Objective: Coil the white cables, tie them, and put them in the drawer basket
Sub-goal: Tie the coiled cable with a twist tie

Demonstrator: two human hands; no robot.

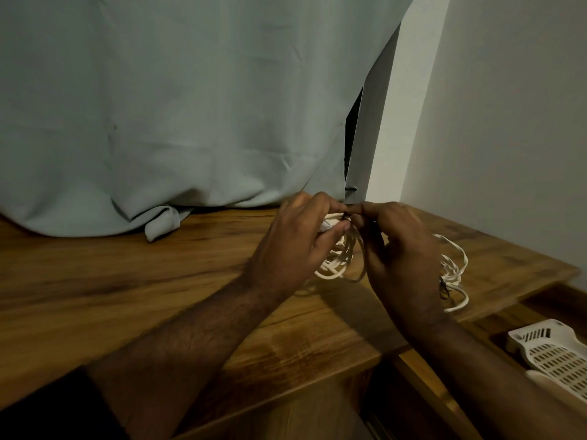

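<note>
Pinching dark tie (346, 214) w/ both hands' fingers (333, 206) | coil (336, 265) half-hidden | basket (552, 354) cut off

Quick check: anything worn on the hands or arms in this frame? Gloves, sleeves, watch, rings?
Nothing visible. The left hand and right hand are bare, no gloves, and both forearms are bare right down to the frame edge. No watch or wristband on either wrist. No rings show, though some fingers are hidden.

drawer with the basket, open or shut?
Open: the wooden drawer sticks out below the wooden desktop, with the white perforated plastic basket exposed inside.
</note>
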